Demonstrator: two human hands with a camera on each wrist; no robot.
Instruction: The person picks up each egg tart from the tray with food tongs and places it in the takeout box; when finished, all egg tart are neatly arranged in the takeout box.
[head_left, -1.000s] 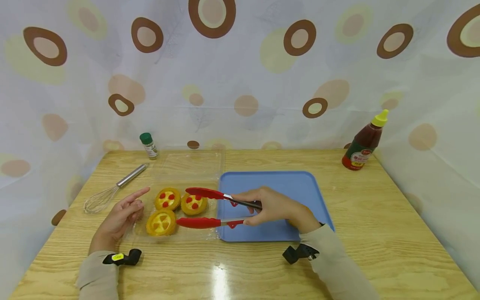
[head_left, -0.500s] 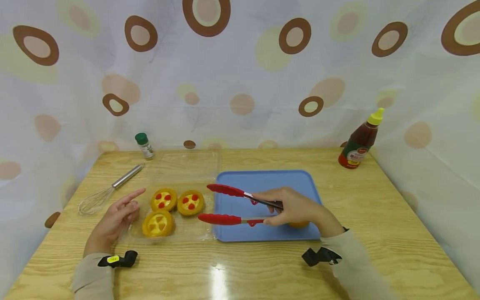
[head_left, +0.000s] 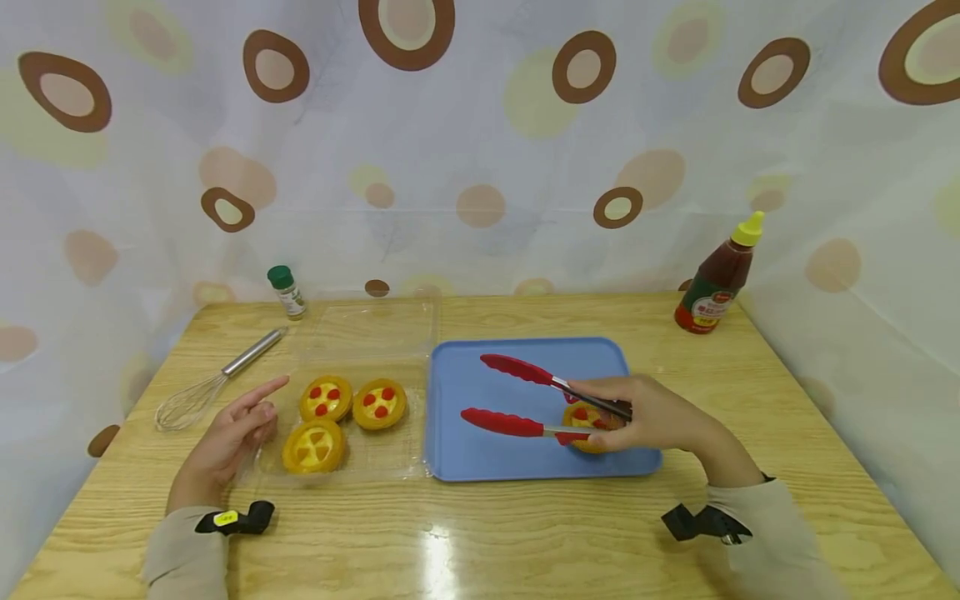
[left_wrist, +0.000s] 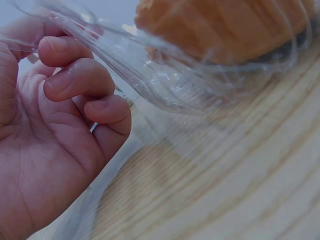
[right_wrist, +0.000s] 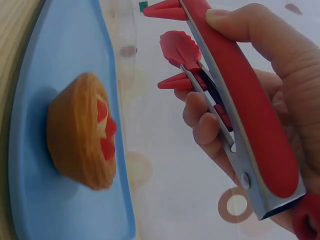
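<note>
A: Behind the pale wood-grain table [head_left: 525, 537] hangs a white cloth backdrop [head_left: 450, 146] with brown, tan and pale-green ovals. What's the right hand [head_left: 652, 421] doing?

B: Gripping red-and-silver kitchen tongs [head_left: 502, 422], thumb on 1 side, fingers on the other. Their 2 arms are spread apart above a blue rectangular tray [head_left: 476, 454].

A: And on that tray?

B: 1 round golden tart with red toppings [right_wrist: 80, 135], upright, below the tongs and apart from them.

A: The left hand [head_left: 228, 446]?

B: Index finger straight, the rest loosely bent, at the left edge of an open clear plastic container [head_left: 378, 458]. I can't tell whether it touches the plastic. Inside: 2 red-topped tarts [head_left: 379, 404] and 1 tart with orange wedges [head_left: 313, 447].

A: Anything else?

B: A steel wire whisk [head_left: 238, 364] and a green-capped shaker jar [head_left: 287, 293] at left; a yellow-capped red sauce bottle [head_left: 716, 287] at far right.
</note>
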